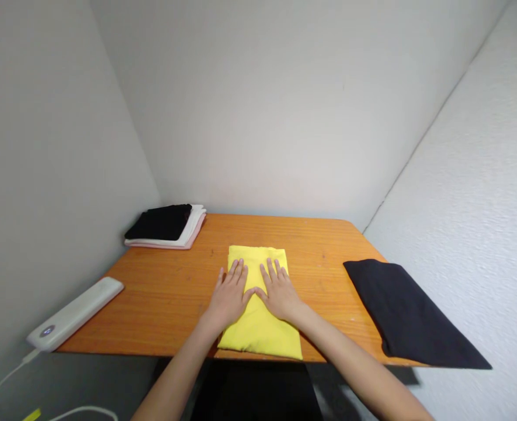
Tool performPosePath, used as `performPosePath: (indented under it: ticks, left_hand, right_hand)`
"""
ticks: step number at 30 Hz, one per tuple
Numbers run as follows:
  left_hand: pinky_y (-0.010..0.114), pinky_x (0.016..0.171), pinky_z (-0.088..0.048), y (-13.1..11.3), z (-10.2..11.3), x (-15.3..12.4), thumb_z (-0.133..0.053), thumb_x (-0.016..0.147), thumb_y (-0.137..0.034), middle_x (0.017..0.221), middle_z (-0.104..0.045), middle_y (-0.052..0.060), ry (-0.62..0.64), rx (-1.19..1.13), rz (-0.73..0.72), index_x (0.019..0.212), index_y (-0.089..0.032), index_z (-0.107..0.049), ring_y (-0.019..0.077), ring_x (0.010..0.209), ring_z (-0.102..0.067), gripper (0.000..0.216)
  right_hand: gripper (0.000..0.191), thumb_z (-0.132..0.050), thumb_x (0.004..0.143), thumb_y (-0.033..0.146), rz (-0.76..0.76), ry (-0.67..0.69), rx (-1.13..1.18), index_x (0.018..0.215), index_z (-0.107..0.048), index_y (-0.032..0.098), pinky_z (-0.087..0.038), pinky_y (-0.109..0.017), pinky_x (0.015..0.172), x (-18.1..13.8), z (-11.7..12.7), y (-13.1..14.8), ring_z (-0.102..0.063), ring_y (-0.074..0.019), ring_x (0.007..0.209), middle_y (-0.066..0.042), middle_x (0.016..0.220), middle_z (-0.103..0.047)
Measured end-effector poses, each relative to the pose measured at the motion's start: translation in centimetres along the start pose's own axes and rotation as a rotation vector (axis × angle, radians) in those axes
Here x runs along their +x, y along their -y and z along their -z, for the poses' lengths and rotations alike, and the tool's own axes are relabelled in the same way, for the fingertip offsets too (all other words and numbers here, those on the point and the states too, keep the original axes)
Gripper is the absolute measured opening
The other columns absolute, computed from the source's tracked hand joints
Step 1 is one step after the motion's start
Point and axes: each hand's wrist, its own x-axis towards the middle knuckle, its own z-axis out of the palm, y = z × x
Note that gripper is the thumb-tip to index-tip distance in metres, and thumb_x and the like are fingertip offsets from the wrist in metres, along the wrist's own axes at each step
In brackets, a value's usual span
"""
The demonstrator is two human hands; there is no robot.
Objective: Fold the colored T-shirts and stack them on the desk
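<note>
In the head view, a folded yellow cloth (260,336) lies flat near the middle of the desk (166,298), its near edge along the desk's front edge. The left hand (229,295) and the right hand (281,295) both rest palm down on it, the fingers extended and spread, gripping nothing. The two thumbs point inward, their tips meeting or nearly so over the middle of the cloth, while the left hand's outermost finger reaches past the cloth's left edge. At the far left corner of the desk sits a folded stack: a black cloth (162,223) on top, then a white cloth (191,225), with a pink cloth (195,234) beneath. Nearer, on the left side, a long white device (76,314) with a small round display lies at a slant, a white cable (10,377) running down from its near end. Well apart on the right, a dark cloth (411,316) lies spread along the desk's side, beside the pale wall (472,193)
</note>
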Motion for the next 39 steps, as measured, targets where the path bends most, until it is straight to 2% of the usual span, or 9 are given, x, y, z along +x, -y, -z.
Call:
performPosePath:
  ticks: [5,10,15,17,20,25,31,36,39]
  left_hand:
    - [0.051,0.118,-0.020,0.1,-0.7,-0.3,-0.027,0.099,-0.054,0.160,-0.021,0.013,0.013,0.003,0.015,0.151,-0.013,-0.030,0.0269,0.149,-0.014,0.066]
    - [0.050,0.117,-0.023,0.0,-0.6,-0.1,-0.029,0.099,-0.051,0.159,-0.022,0.015,0.020,0.001,0.021,0.149,-0.010,-0.033,0.0283,0.148,-0.015,0.065]
    - [0.054,0.117,-0.021,-1.2,0.3,-1.0,-0.034,0.097,-0.048,0.155,-0.029,0.022,0.018,0.065,0.072,0.145,-0.003,-0.040,0.0334,0.146,-0.024,0.066]
    - [0.056,0.117,-0.020,-2.1,0.8,-1.7,-0.036,0.097,-0.043,0.151,-0.036,0.023,-0.012,0.092,0.108,0.141,-0.003,-0.045,0.0346,0.143,-0.029,0.060]
    - [0.058,0.116,-0.021,-3.6,1.5,-3.0,-0.034,0.098,-0.035,0.149,-0.043,0.019,-0.100,0.084,0.102,0.137,-0.008,-0.051,0.0327,0.142,-0.033,0.051]
    - [0.056,0.115,-0.025,-5.3,0.6,-4.8,-0.034,0.098,-0.033,0.152,-0.040,0.014,-0.170,0.054,0.010,0.140,-0.013,-0.048,0.0288,0.145,-0.027,0.049]
    - [0.053,0.115,-0.028,-4.2,-1.2,-5.6,-0.035,0.098,-0.041,0.153,-0.038,0.016,-0.128,0.031,0.024,0.144,-0.011,-0.042,0.0284,0.144,-0.030,0.055]
    - [0.053,0.115,-0.029,-3.9,-1.0,-5.8,-0.035,0.098,-0.043,0.154,-0.036,0.017,-0.080,-0.006,0.018,0.145,-0.009,-0.039,0.0287,0.144,-0.030,0.059]
    - [0.052,0.114,-0.031,-3.5,-0.4,-5.3,-0.036,0.098,-0.043,0.149,-0.043,0.017,-0.070,-0.050,-0.008,0.142,-0.011,-0.044,0.0284,0.141,-0.037,0.055]
  right_hand:
    - [0.077,-0.024,0.097,0.064,0.023,-0.006,-0.022,0.153,-0.025,0.012,-0.009,-0.052,0.118,-0.3,-0.9,-0.4,0.002,-0.0339,0.147,-0.014,0.160,-0.006]
    - [0.076,-0.025,0.097,0.063,0.041,-0.015,-0.018,0.153,-0.025,0.013,-0.010,-0.052,0.118,-0.1,-1.1,-0.6,0.001,-0.0335,0.147,-0.014,0.161,-0.006]
    - [0.072,-0.029,0.098,0.061,0.152,0.055,0.034,0.154,-0.024,0.015,-0.012,-0.050,0.119,-0.3,0.7,-1.6,0.000,-0.0292,0.148,-0.011,0.161,-0.007]
    - [0.070,-0.030,0.099,0.058,0.153,0.046,0.058,0.154,-0.023,0.015,-0.012,-0.050,0.119,-1.4,1.8,-1.7,-0.001,-0.0278,0.148,-0.012,0.161,-0.009]
    - [0.066,-0.031,0.101,0.050,0.070,-0.046,0.063,0.153,-0.024,0.010,-0.015,-0.050,0.120,-4.1,2.6,-0.8,-0.004,-0.0275,0.148,-0.015,0.159,-0.014]
    - [0.065,-0.035,0.101,0.047,0.066,-0.107,0.058,0.151,-0.028,0.008,-0.025,-0.048,0.118,-8.8,1.1,1.5,-0.011,-0.0274,0.147,-0.016,0.158,-0.019]
    - [0.073,-0.039,0.098,0.054,0.093,-0.126,0.055,0.154,-0.021,0.010,-0.027,-0.049,0.118,-10.7,-0.2,1.5,-0.009,-0.0280,0.147,-0.015,0.159,-0.013]
    - [0.074,-0.038,0.098,0.056,0.109,-0.134,0.064,0.155,-0.018,0.012,-0.027,-0.048,0.118,-10.7,0.0,1.2,-0.010,-0.0282,0.147,-0.014,0.160,-0.012]
    - [0.072,-0.037,0.098,0.055,0.121,-0.161,0.070,0.154,-0.019,0.013,-0.029,-0.048,0.117,-10.9,0.1,1.3,-0.015,-0.0280,0.147,-0.015,0.160,-0.017]
